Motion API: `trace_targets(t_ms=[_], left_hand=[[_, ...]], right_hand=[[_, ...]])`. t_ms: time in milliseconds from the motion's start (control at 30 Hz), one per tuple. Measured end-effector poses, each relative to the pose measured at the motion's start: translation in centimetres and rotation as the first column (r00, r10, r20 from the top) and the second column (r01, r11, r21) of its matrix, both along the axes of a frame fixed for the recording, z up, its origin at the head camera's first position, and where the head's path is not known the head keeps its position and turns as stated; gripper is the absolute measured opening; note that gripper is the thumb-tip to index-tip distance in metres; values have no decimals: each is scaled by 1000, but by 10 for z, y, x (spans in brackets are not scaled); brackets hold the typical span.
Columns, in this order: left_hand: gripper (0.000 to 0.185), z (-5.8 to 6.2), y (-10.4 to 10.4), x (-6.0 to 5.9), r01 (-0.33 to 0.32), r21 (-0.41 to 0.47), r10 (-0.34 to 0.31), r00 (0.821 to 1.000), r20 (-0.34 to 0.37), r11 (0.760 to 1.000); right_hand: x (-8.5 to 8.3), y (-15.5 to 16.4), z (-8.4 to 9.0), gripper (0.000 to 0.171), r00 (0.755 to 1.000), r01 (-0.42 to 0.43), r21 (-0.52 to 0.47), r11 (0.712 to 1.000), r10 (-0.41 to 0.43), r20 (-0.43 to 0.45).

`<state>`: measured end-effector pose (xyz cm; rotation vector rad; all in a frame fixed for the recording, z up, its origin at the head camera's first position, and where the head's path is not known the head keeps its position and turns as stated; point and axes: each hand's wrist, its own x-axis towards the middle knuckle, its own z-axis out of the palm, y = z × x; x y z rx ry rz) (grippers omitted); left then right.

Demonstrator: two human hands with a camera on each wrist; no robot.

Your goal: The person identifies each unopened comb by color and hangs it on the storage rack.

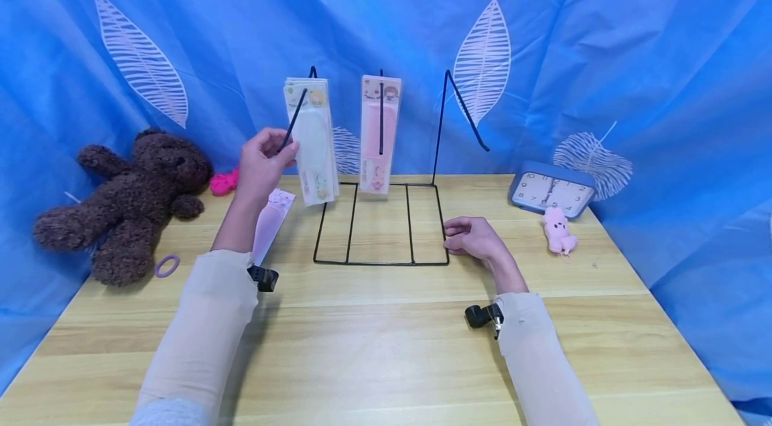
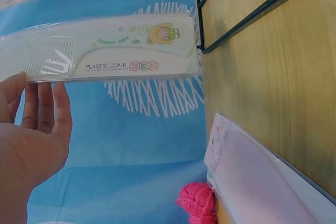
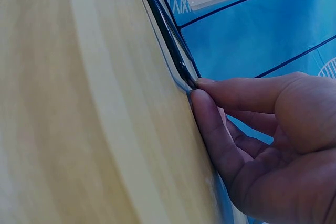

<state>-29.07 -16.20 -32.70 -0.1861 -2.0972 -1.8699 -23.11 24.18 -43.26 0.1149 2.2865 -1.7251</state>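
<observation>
A black wire display rack (image 1: 381,264) stands on the table with three hooks. On its left hook hang several packaged white combs (image 1: 313,145), and my left hand (image 1: 265,161) pinches the front package by its left edge, close to the hook's tip. "PLASTIC COMB" is printed on that package (image 2: 131,51). A packaged pink comb (image 1: 378,145) hangs from the middle hook. The right hook (image 1: 467,111) is bare. My right hand (image 1: 476,238) pinches the front right corner of the rack's base between thumb and fingertips, as the right wrist view shows up close.
A packaged purple comb (image 1: 271,225) lies under my left forearm. Further left are a brown teddy bear (image 1: 129,205), pink yarn (image 1: 224,181) and a purple ring (image 1: 167,266). A blue clock (image 1: 551,189) and small pink plush (image 1: 557,230) sit at the right, before a blue curtain (image 1: 253,24).
</observation>
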Motion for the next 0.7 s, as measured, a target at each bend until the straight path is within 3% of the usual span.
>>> trace_targets(t_ms=[167, 367, 700], left_hand=[[18, -5, -4, 4, 15, 20, -15, 1000, 16, 1000], [20, -21, -18, 10, 12, 53, -14, 999, 29, 999], [34, -53, -42, 26, -21, -79, 33, 988, 149, 997]], right_hand=[[0, -1, 1, 57, 1000, 6, 8, 1000, -6, 6], [0, -1, 2, 57, 1000, 3, 17, 1000, -3, 7], [1, -1, 2, 57, 1000, 0, 21, 1000, 0, -5]])
